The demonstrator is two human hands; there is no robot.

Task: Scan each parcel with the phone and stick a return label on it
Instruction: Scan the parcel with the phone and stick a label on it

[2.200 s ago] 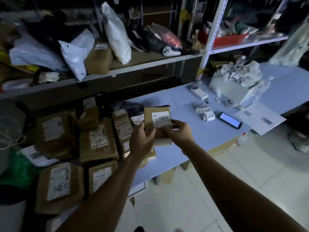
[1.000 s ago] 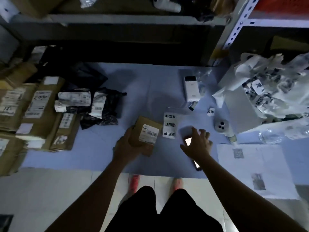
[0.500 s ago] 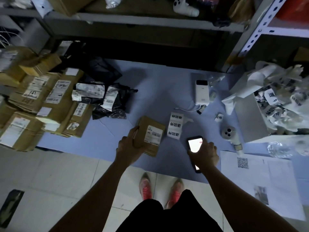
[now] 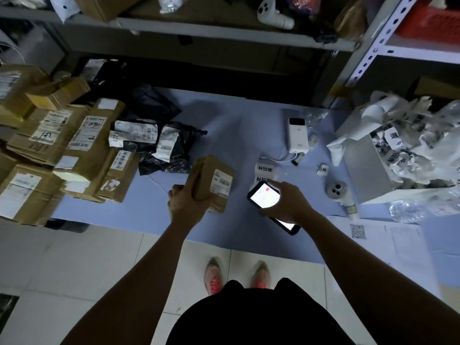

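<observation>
The light is dim and bluish. The phone [image 4: 263,196] screen is the brightest patch, blown out to white glare that hides most of what it displays. Beyond the phone a soft, broad shadow lies on the lavender table [image 4: 224,135], and the gap under the shelf [image 4: 224,36] is near black. Just left of the phone the small parcel [image 4: 211,183] looks fairly sharp. Far left, the stacked cardboard parcels [image 4: 82,145] smear with blur. Up and right, the shelf upright [image 4: 373,46] leans with wide-angle distortion.
</observation>
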